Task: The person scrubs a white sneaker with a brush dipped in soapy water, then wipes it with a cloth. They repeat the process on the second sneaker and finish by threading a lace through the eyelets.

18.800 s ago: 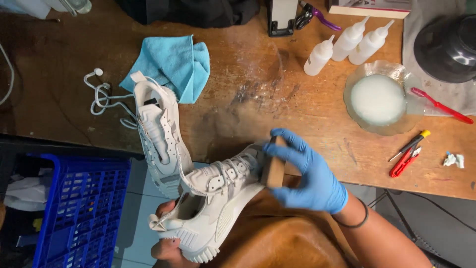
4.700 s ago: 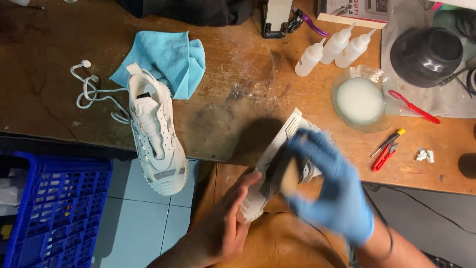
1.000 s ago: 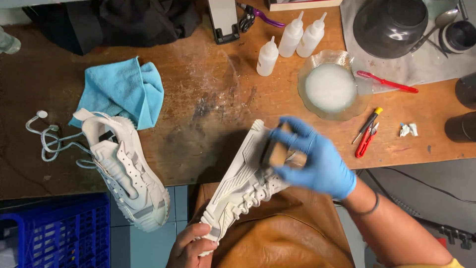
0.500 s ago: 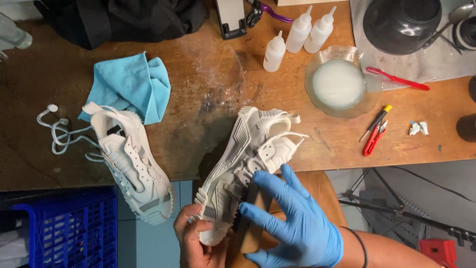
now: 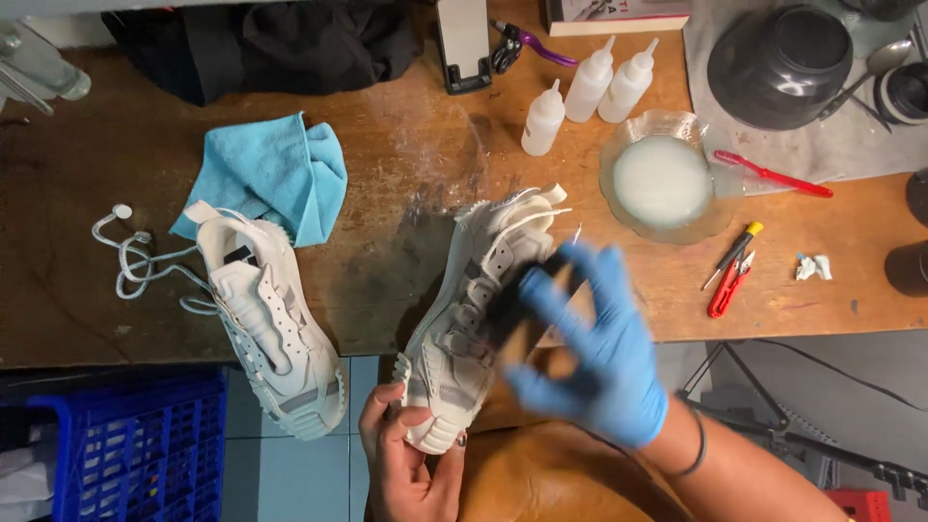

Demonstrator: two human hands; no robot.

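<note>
Held white sneaker (image 5: 474,309), tilted on its side with the toe end down toward the body and the heel end up over the edge of the surface (image 5: 406,203), so that the laced side faces the gloved hand. Pinched at the toe by the bare left hand (image 5: 406,464), fingers curled up around the ridged sole tip, thumb on the upper: a steadying grip that leaves the rest of the shoe free to be worked on. Laid across the middle of the sneaker, the right hand (image 5: 590,358) in a blue glove, blurred by motion, fingers closed around a dark block, probably a brush (image 5: 507,314), pressed against the laces; too smeared to tell bristles from handle.

Left of the bare hand and apart from it, a second white sneaker (image 5: 271,329), lying half over the surface edge with its loose lace (image 5: 135,256) trailing away. Beyond that shoe, a crumpled blue cloth (image 5: 275,174). Up and right of the gloved hand, within easy reach, a clear bowl of milky liquid (image 5: 662,182), with a red toothbrush (image 5: 773,174) just beside it and three white squeeze bottles (image 5: 585,92) nearby. Right of the gloved hand, a small red tool and a yellow-tipped screwdriver (image 5: 730,275). Below left, off the surface, a blue crate (image 5: 116,454).
</note>
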